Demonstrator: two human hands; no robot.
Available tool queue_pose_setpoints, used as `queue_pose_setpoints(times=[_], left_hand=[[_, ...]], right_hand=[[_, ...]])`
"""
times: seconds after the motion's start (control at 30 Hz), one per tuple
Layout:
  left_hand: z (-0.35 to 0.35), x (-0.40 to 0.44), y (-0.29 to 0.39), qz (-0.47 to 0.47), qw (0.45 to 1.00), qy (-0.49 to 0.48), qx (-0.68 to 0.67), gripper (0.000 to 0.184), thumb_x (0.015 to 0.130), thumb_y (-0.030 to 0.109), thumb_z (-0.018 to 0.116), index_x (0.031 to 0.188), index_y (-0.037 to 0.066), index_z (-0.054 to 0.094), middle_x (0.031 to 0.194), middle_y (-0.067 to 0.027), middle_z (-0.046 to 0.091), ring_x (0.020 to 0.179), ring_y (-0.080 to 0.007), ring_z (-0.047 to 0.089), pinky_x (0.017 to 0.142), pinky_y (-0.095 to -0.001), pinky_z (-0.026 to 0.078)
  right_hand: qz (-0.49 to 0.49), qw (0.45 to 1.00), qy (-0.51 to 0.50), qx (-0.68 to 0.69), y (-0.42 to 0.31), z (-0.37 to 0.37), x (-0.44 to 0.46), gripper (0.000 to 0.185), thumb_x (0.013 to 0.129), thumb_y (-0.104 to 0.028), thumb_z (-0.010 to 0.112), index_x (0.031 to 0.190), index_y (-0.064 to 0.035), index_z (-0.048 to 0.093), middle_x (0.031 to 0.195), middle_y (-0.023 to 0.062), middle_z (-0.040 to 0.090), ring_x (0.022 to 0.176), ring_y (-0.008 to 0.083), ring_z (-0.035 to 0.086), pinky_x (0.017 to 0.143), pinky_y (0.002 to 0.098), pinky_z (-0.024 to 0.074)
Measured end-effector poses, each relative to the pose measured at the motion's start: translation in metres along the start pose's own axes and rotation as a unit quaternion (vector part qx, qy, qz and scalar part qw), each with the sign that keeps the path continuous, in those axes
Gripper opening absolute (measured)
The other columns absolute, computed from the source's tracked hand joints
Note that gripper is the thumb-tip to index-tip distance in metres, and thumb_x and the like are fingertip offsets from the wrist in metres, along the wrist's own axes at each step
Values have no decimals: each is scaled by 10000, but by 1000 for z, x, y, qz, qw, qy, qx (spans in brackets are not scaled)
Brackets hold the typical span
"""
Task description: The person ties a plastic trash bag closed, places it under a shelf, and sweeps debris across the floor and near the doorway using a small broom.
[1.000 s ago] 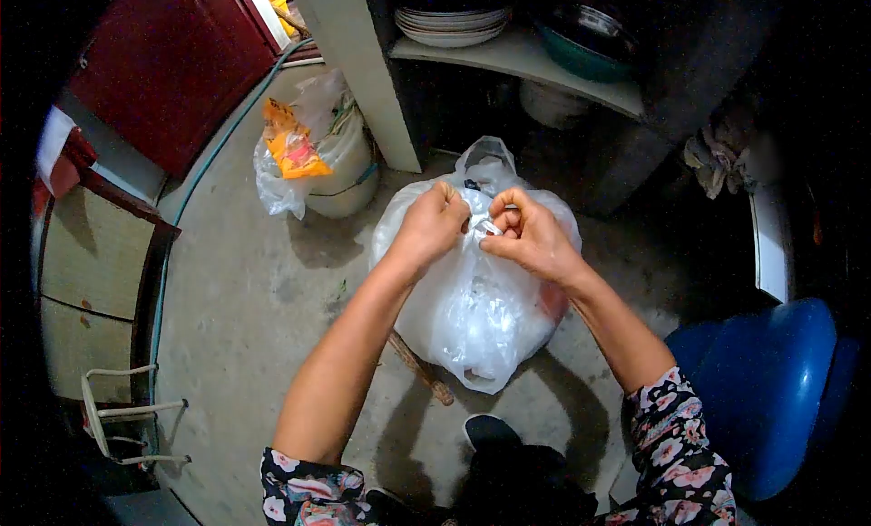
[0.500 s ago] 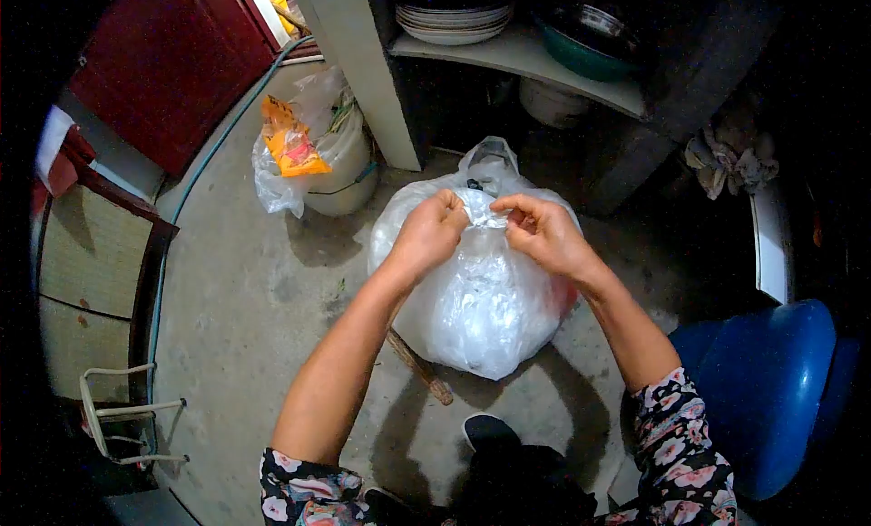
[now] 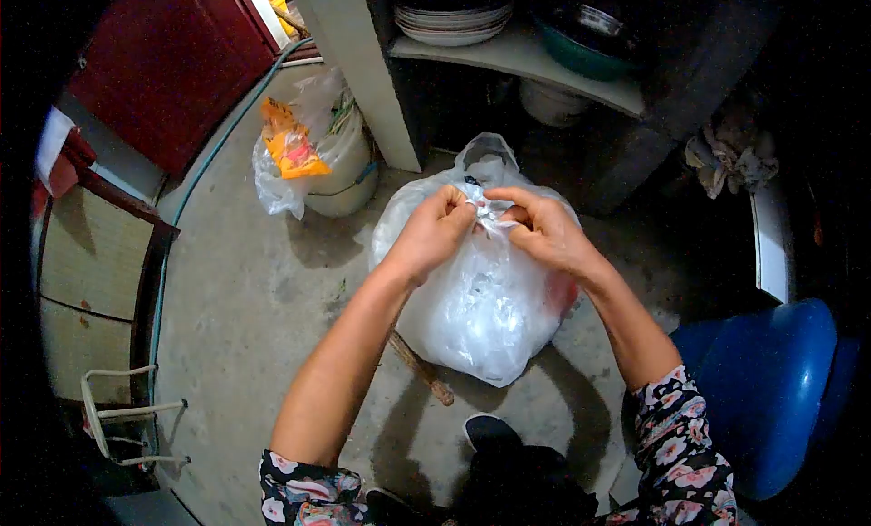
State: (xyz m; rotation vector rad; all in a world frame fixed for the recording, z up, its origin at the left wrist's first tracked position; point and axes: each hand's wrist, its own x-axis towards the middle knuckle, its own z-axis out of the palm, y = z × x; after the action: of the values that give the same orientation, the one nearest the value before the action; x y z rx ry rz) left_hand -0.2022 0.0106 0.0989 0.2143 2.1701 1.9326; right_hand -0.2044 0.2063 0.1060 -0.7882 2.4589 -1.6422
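A large, bulging translucent plastic bag (image 3: 481, 317) sits on the concrete floor in front of me, with a reddish patch showing through its right side. My left hand (image 3: 437, 228) pinches the gathered plastic at the top of the bag from the left. From the right, my right hand (image 3: 544, 228) grips the same crumpled plastic, thumb and fingers closed on it. The two hands are close together, with twisted film between them. Behind them a loose loop of the bag stands up. What lies inside the bag cannot be made out clearly.
A brown stick (image 3: 422, 367) lies left of the bag. Further back stands a pale bucket (image 3: 349, 195) with plastic wrappers. A shelf (image 3: 544, 73) holds stacked plates (image 3: 454, 23) and a green basin (image 3: 585, 54). A blue barrel (image 3: 762, 390) is at right, a hose (image 3: 186, 195) at left.
My hands have drawn slightly closer together, and the plastic between them is now more bunched and twisted. The bag's front has shifted a little.
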Motion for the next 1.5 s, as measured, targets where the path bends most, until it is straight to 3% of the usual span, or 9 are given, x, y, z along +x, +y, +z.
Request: queue_pose_setpoints(times=[0.07,0.23,0.5,0.67,0.9,1.0,1.07,1.2,1.5], left_hand=[[6,-4,7,-9,999,19,-48,109,905,141,504,842,52,493,923,-76,602,636,-89,512,574,-228,424],[9,-6,9,-30,990,44,-128,80,877,97,539,831,51,492,1011,-100,610,640,-80,530,559,-212,430],[9,-6,7,-53,965,107,-232,64,841,68,574,795,42,539,806,-77,624,591,-94,532,516,-210,411],[9,-9,3,-58,970,125,-202,65,845,86,577,804,50,541,746,-59,611,588,-93,518,522,-209,399],[10,-7,1,-29,973,115,-199,58,852,89,570,868,64,520,761,-56,612,655,-107,546,566,-231,419],[11,-8,1,-18,973,122,-193,69,850,79,575,880,66,514,776,-57,615,700,-115,578,574,-232,425],[12,-8,2,-19,971,120,-205,70,846,77,581,875,68,517,782,-54,618,712,-114,586,572,-229,423],[10,-9,2,-28,971,114,-209,66,839,76,596,855,75,532,786,-43,623,694,-99,581,566,-223,415],[12,-11,5,-53,975,147,-155,86,799,89,643,821,73,561,721,-29,615,641,-85,556,552,-229,397]], right_hand=[[81,996,-38,21,-11,-1,0,394,782,-33,503,1175,-30,537,736,47,603,626,90,518,563,247,427],[128,985,-56,98,6,5,3,294,843,-144,555,1104,-11,570,687,-10,555,599,63,488,519,239,396],[134,987,-41,81,14,4,2,143,872,-138,550,944,-15,560,694,-50,504,601,23,447,520,187,358],[68,993,42,83,28,10,0,146,843,-124,550,923,-8,588,628,-36,524,554,57,454,465,232,356],[140,976,64,152,-3,6,-3,178,800,-146,638,898,-8,582,683,14,598,594,69,522,488,243,403],[152,984,65,71,-2,9,-5,271,747,-198,704,894,-6,580,719,47,628,630,98,562,531,270,439],[55,996,70,-4,14,16,-2,326,710,-235,732,892,-8,584,729,70,634,641,129,571,578,291,457],[81,995,55,11,8,16,-3,214,759,-211,663,772,-2,614,688,65,629,647,126,572,608,295,461],[61,995,65,-42,15,10,-3,177,783,-178,604,767,-3,623,693,99,641,633,157,595,592,311,463]])
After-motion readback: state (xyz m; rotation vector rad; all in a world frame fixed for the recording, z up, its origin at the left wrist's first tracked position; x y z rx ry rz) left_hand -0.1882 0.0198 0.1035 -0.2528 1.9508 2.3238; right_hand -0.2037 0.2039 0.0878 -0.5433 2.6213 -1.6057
